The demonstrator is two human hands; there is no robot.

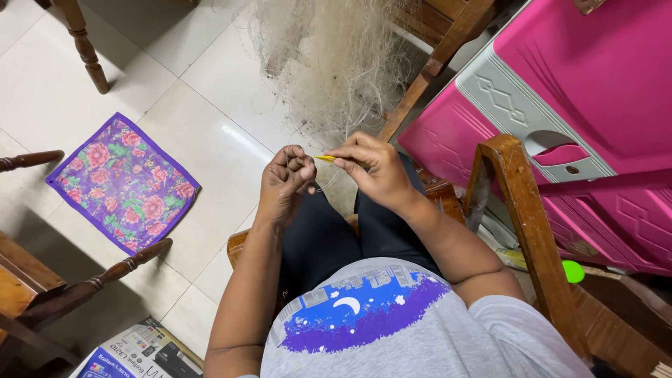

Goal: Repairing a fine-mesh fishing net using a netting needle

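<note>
Left hand: the left hand [285,180] is curled nearly closed, fingertips pinched on fine pale strands that run up to the net; the exact strand held is too thin to tell.
Right hand: the right hand [372,166] has its fingers drawn together, thumb and forefinger clamped on a small yellow plastic netting needle [325,159], whose tip points at the left hand.
Net: one tangled heap of pale, thin fishing net [329,59] hangs just above both hands, draped over a wooden chair frame [437,52].
Hands apart: close together over the lap, the needle bridging the gap.
Right side: one bright pink plastic cabinet with a grey patterned panel [560,91], and one wooden chair arm [521,210] standing between it and the right forearm.
Left side: one purple-edged floral cloth square [122,182] lying flat on the white tiled floor [203,91]; two dark turned wooden chair arms, upper [28,160] and lower [105,276].
Bottom left: one printed cardboard box [136,353].
Small item: one green round object [573,271], low right.
</note>
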